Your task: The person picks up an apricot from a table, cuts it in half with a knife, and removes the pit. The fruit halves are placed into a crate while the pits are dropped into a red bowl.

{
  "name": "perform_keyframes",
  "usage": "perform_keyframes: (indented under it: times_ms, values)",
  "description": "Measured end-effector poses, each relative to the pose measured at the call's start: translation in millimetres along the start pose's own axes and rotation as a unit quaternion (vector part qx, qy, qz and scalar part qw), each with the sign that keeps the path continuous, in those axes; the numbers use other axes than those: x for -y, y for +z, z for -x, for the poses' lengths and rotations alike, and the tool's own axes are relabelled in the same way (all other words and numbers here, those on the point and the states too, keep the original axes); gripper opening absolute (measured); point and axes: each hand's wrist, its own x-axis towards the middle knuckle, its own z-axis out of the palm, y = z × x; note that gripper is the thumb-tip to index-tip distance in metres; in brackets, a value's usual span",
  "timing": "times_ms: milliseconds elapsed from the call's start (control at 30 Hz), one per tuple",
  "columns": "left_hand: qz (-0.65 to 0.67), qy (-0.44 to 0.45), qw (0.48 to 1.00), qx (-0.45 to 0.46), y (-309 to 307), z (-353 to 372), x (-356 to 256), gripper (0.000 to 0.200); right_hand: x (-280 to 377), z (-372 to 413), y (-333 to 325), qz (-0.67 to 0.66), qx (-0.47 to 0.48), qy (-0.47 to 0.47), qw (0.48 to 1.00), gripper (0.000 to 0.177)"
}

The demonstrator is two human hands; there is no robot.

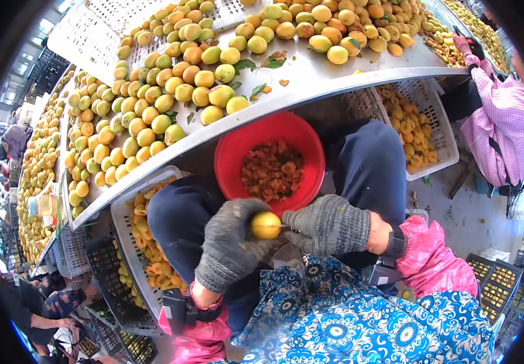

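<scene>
My left hand (233, 242), in a dark grey knit glove, is closed around a yellow apricot (265, 225). My right hand (331, 227), gloved in lighter grey, is closed on a small knife (285, 226); only a thin bit of it shows, at the apricot's right side, and its handle is hidden in the fist. Both hands are over my lap, just in front of a red basin (224, 159). In the basin lie wet orange-brown pits and scraps (272, 170).
A metal table (310, 82) with many whole apricots (153, 115) curves across the front. White crates of cut apricots stand at left (125, 212) and right (440, 121) of my knees. A person in a pink checked top (498, 130) works at the right; another person (46, 309) is lower left.
</scene>
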Motion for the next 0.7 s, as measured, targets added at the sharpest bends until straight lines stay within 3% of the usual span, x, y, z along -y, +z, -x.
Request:
perform_keyframes:
  times_ms: [67, 133, 167, 200, 300, 400, 467, 500, 567, 700]
  values:
    - [0.03, -0.046, 0.998, -0.042, 3, 4, -7, 0.054, 7, 0, -1, -0.007, -0.068, 0.088, 0.994, 0.023]
    - [0.353, -0.123, 0.925, -0.073, 14, 14, -1, 0.048, 12, 1, 0, -0.018, -0.102, 0.085, 0.991, 0.025]
    - [0.394, -0.117, 0.909, -0.069, 19, 19, -5, 0.044, 15, 1, 0, -0.03, -0.131, 0.08, 0.988, 0.028]
    - [0.366, -0.103, 0.923, -0.051, 23, 26, -2, 0.04, 16, 2, 1, -0.027, -0.131, 0.078, 0.988, 0.028]
    - [0.361, -0.144, 0.914, -0.114, 42, 32, -12, 0.038, 18, 4, 8, -0.017, -0.13, 0.059, 0.99, 0.022]
    - [0.355, -0.178, 0.903, -0.166, 56, 32, -11, 0.036, 16, 8, 9, -0.027, -0.102, 0.067, 0.992, 0.03]
    - [0.23, -0.145, 0.95, -0.152, 60, 32, -9, 0.035, 12, 12, 15, -0.023, -0.046, 0.089, 0.995, 0.041]
    - [0.232, -0.148, 0.95, -0.146, 60, 33, -9, 0.038, 13, 12, 15, -0.021, -0.047, 0.09, 0.995, 0.041]
    - [0.254, -0.153, 0.945, -0.138, 59, 32, -6, 0.038, 19, 11, 17, -0.021, -0.038, 0.137, 0.99, 0.063]
    - [0.282, -0.134, 0.94, -0.136, 59, 26, -7, 0.037, 21, 9, 12, -0.077, -0.09, 0.113, 0.987, 0.081]
